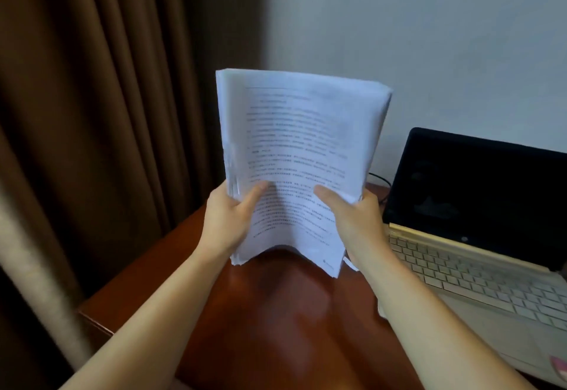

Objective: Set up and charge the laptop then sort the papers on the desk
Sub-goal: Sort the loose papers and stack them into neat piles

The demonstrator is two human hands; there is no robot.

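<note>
Head view: both hands, left hand and right hand, are gripping the papers upright above the desk, left of the laptop.

The papers are white with rows of fine dark print, the surface at 6 o'clock is glossy reddish-brown, the laptop at 3 o'clock has a black screen and pale gold keyboard, the curtain at 9 o'clock is plain brown, and the wall is pale grey-white.
</note>
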